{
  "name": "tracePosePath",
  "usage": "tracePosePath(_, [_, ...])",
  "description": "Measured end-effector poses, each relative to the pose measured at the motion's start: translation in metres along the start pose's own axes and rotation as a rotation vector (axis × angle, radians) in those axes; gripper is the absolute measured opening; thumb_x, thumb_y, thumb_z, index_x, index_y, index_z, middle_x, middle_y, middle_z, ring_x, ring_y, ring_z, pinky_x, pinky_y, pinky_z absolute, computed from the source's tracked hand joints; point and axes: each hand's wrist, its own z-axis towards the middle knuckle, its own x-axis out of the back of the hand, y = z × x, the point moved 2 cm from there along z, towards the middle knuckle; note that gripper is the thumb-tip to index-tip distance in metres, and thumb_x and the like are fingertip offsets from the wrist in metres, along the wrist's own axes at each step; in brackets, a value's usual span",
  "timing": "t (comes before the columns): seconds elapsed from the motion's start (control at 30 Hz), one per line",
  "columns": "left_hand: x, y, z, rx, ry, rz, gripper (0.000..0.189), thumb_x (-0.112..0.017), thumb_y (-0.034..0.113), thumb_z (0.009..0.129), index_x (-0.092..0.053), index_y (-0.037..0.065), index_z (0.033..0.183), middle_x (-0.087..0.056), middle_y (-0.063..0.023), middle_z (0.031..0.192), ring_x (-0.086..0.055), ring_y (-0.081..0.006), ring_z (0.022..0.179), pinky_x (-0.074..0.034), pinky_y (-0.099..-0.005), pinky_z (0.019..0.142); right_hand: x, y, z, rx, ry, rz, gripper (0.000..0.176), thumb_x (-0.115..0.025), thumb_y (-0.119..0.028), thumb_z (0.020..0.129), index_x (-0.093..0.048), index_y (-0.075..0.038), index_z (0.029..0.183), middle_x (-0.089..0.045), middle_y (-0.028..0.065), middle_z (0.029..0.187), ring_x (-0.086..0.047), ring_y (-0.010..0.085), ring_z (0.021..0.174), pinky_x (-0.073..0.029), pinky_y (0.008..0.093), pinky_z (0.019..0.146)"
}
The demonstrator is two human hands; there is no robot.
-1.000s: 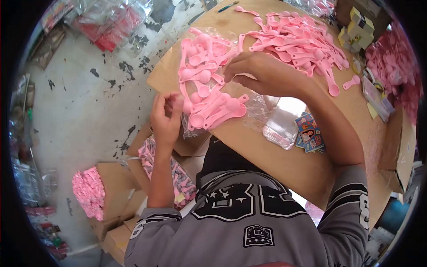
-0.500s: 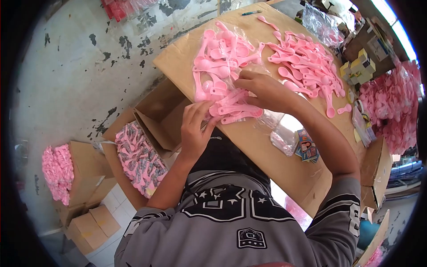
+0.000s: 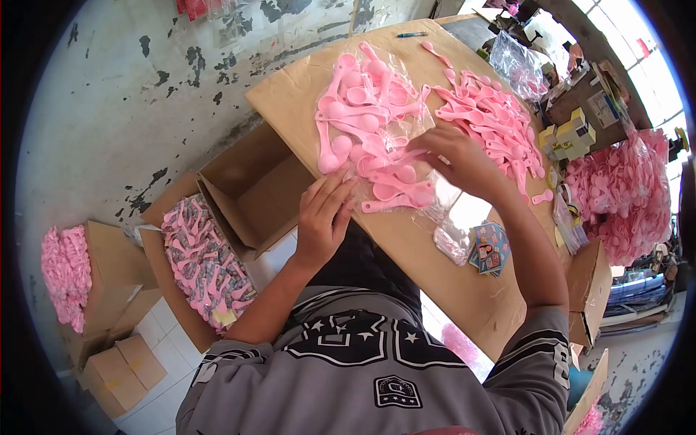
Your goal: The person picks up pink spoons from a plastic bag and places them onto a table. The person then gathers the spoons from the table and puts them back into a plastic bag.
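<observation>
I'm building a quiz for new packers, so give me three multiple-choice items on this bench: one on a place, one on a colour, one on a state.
1. Where does the pen lie?
A. in a drawer
B. at the far end of the cardboard sheet
C. in a cup

2. What colour are the spoons in the clear bag?
A. blue
B. white
C. pink

3. The box beside the left hand is:
A. open
B. taped shut
C. crushed flat

Answers:
1 B, it lies by the sheet's far edge.
2 C, all show pink through the plastic.
3 A, its flaps stand apart.
</observation>
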Motion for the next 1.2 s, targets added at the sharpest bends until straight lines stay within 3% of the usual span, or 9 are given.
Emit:
tracePosePath(0.17, [-0.002, -0.004, -0.007, 0.015, -0.033, -0.018, 0.047, -0.069, 0.010, 0.103, -0.069, 0.006, 0.150, -0.059, -0.0136, 0.165, -0.061, -0.0348, 0.138, -0.046, -0.0467, 0.114, 0.046, 0.036, -0.025, -0.524, 0.130, 0.266, 0.022, -0.069, -0.008, 0.106, -0.076, -0.005, 0.127, -0.078, 0.0054, 0.110, -0.071, 0.0168, 0.097, -0.057, 0.0349, 0.084])
tracePosePath(0.3, [-0.002, -0.007, -0.009, 0.001, -0.050, -0.031, 0.049, -0.067, 0.012, 0.104, -0.068, 0.007, 0.152, -0.057, -0.0146, 0.166, -0.059, -0.0356, 0.141, -0.044, -0.0474, 0.116, 0.058, 0.116, -0.059, -0.574, 0.374, 0.218, 0.025, -0.068, -0.011, 0.107, -0.075, -0.004, 0.130, -0.078, 0.0058, 0.106, -0.069, 0.0140, 0.092, -0.054, 0.0322, 0.081])
tracePosePath(0.43, [-0.002, -0.009, -0.008, 0.007, -0.062, -0.038, 0.048, -0.065, 0.012, 0.104, -0.068, 0.007, 0.152, -0.057, -0.0151, 0.167, -0.058, -0.0359, 0.142, -0.043, -0.0475, 0.117, 0.049, 0.085, -0.043, -0.482, 0.591, -0.548, 0.025, -0.075, -0.011, 0.101, -0.077, -0.003, 0.124, -0.077, 0.0126, 0.119, -0.071, 0.0273, 0.112, -0.056, 0.0405, 0.097])
tracePosePath(0.53, [-0.004, -0.009, -0.011, 0.011, -0.056, -0.045, 0.048, -0.063, 0.012, 0.104, -0.068, 0.007, 0.152, -0.056, -0.0155, 0.167, -0.058, -0.0366, 0.142, -0.043, -0.0478, 0.118, 0.016, 0.046, -0.014, -0.383, 0.303, 0.086, 0.025, -0.076, -0.010, 0.099, -0.076, -0.004, 0.123, -0.074, 0.0139, 0.125, -0.068, 0.0331, 0.121, -0.053, 0.0469, 0.106])
tracePosePath(0.6, [-0.007, -0.009, -0.011, 0.003, -0.040, -0.049, 0.048, -0.063, 0.012, 0.104, -0.068, 0.007, 0.151, -0.056, -0.0158, 0.167, -0.058, -0.0374, 0.142, -0.043, -0.0482, 0.118, -0.013, 0.020, 0.005, -0.313, 0.124, 0.096, 0.028, -0.080, -0.021, 0.099, -0.077, -0.006, 0.122, -0.074, 0.0141, 0.126, -0.066, 0.0333, 0.124, -0.052, 0.0467, 0.108])
tracePosePath(0.7, [-0.009, -0.010, -0.013, -0.003, -0.029, -0.058, 0.047, -0.061, 0.012, 0.105, -0.068, 0.006, 0.151, -0.056, -0.0163, 0.167, -0.057, -0.0384, 0.143, -0.043, -0.0489, 0.119, -0.045, 0.001, 0.021, -0.144, 0.129, -0.174, 0.039, -0.080, -0.024, 0.097, -0.071, -0.004, 0.130, -0.072, 0.0149, 0.129, -0.062, 0.0352, 0.127, -0.048, 0.0476, 0.112])
tracePosePath(0.9, [-0.012, -0.009, -0.014, 0.004, -0.012, -0.062, 0.047, -0.060, 0.012, 0.105, -0.068, 0.006, 0.151, -0.056, -0.0174, 0.166, -0.057, -0.0398, 0.144, -0.043, -0.0497, 0.119, -0.036, 0.004, 0.029, -0.248, -0.104, 0.001, 0.032, -0.079, -0.020, 0.096, -0.070, -0.002, 0.121, -0.069, 0.0174, 0.114, -0.065, 0.0355, 0.117, -0.051, 0.0497, 0.105])
tracePosePath(1.1, [-0.011, -0.008, -0.013, 0.027, -0.035, -0.068, 0.046, -0.056, 0.009, 0.104, -0.070, 0.003, 0.148, -0.059, -0.0214, 0.162, -0.055, -0.0424, 0.147, -0.041, -0.0517, 0.124, 0.008, 0.008, 0.010, -0.289, -0.007, 0.141, 0.022, -0.074, -0.018, 0.105, -0.069, 0.002, 0.115, -0.069, 0.0161, 0.108, -0.070, 0.0343, 0.101, -0.057, 0.0445, 0.090])
tracePosePath(1.2, [-0.015, -0.012, -0.015, -0.013, -0.008, -0.069, 0.050, -0.057, 0.010, 0.104, -0.067, 0.007, 0.154, -0.055, -0.0176, 0.167, -0.055, -0.0399, 0.147, -0.043, -0.0504, 0.119, 0.019, 0.027, -0.008, -0.507, 0.181, 0.467, 0.021, -0.068, -0.017, 0.112, -0.068, 0.000, 0.124, -0.073, 0.0082, 0.116, -0.073, 0.0184, 0.103, -0.058, 0.0351, 0.087])
